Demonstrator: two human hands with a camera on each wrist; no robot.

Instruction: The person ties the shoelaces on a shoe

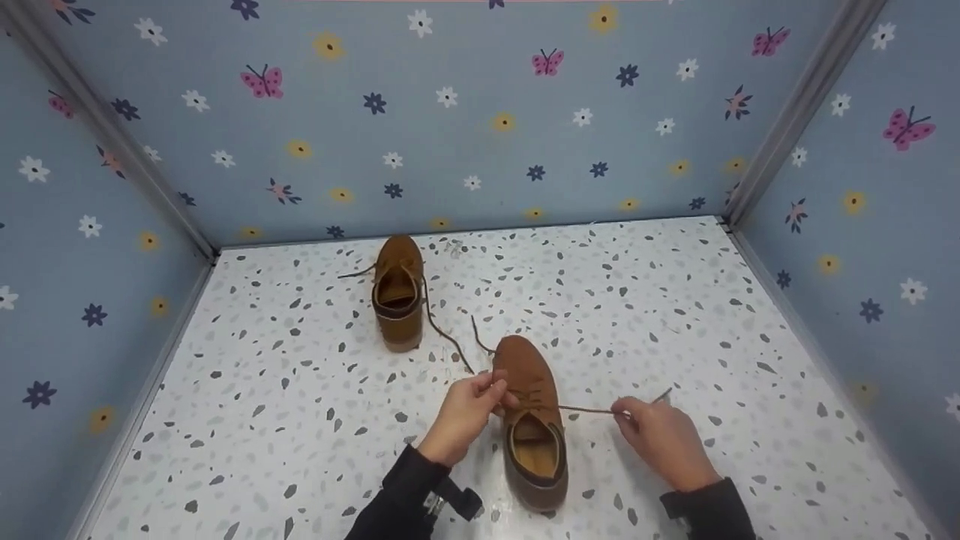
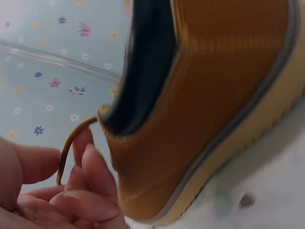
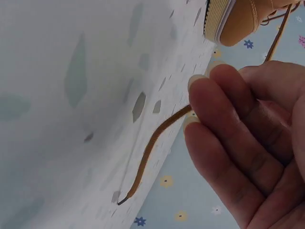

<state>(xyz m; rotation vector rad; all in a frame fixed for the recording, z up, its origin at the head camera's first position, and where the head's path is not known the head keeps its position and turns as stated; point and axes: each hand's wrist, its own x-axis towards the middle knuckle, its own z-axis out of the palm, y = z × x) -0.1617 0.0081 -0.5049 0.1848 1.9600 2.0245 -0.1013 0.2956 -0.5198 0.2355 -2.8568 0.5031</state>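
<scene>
A brown lace-up shoe (image 1: 517,360) stands on the speckled surface, toe pointing away. My left hand (image 1: 465,409) is at its left side by the eyelets, pinching one shoelace (image 2: 71,138) between thumb and fingers. To the right of the shoe, my right hand (image 1: 667,442) pinches the other lace (image 1: 589,409), which runs taut and nearly level from the eyelets. Past those fingers the lace's free end (image 3: 147,157) hangs in a curve, its dark tip showing. The left lace's loose end (image 1: 480,334) sticks out beside the toe.
A second brown shoe (image 1: 400,330) stands farther back on the left, its laces undone and trailing to both sides. Blue panels (image 1: 465,112) with flowers and butterflies enclose the white speckled surface (image 1: 300,420) at the back, left and right.
</scene>
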